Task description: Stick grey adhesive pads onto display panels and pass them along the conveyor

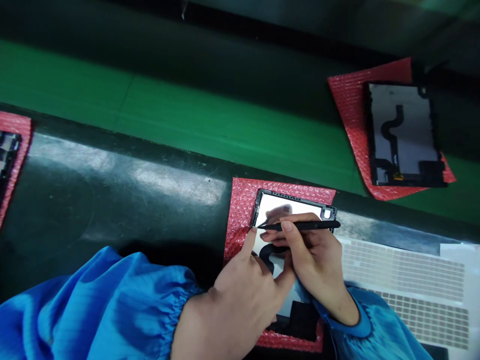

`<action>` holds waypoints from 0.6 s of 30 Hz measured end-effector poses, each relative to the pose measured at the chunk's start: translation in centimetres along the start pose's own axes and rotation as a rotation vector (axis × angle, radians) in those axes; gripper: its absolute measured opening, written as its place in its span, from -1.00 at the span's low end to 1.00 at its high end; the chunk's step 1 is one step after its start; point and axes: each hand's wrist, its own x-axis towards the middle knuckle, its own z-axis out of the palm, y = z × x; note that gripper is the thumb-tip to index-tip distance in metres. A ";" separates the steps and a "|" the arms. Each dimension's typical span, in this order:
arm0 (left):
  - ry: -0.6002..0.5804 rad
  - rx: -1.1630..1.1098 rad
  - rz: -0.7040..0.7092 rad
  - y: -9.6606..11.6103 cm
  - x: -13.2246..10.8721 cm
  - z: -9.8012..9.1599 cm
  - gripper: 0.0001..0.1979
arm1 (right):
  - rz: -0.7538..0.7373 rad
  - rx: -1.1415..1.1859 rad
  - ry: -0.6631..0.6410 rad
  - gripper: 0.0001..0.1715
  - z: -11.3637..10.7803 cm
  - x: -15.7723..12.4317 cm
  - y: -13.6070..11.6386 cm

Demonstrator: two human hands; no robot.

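Black-framed tablet panel (275, 205) lies cushioned on red bubble wrap (240, 215); the hands sit close together, left hand (240, 300) steadying its edge, right hand (315, 260) pinching a black stylus (300, 226) above it.

hidden: framed panel (266, 205) middle, under left hand (240, 300) and right hand (315, 260) | cut off: far-left panel (5, 160) | too small: label sheet (405, 280) squares

The left hand (243, 300) and right hand (315, 260) sit over a display panel (270, 205), which lies on bubble wrap (240, 220) on the desk (112, 200). A pen-like tool (300, 226) in the right hand lies across the panel. Just right of the hands is a label sheet (405, 285). Well left, at the desk's edge, lies a second panel (7, 160) on a bubble-wrap sheet (18, 135) — and ahead and to the right, beyond the desk, a third panel (403, 130) on another bubble-wrap sheet (348, 100) sits on a conveyor belt (225, 135).
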 end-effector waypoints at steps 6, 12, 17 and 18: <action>-0.133 -0.043 0.024 -0.5 0.7 -0.8 -0.09 | 0.038 0.050 0.001 -0.73 0.0 0.2 0.0; 0.223 -0.013 0.082 -0.9 -0.1 -0.9 -0.36 | 0.005 0.211 0.060 -0.69 -0.1 0.1 -0.4; 0.224 -0.173 -0.349 -2.7 -3.2 -0.9 -0.66 | -0.119 0.299 0.202 -0.76 -3.4 -2.1 -0.6; 0.189 -0.231 -0.481 -3.2 -3.8 -0.6 -0.66 | -0.136 0.300 0.224 -0.77 -4.4 -2.7 -0.3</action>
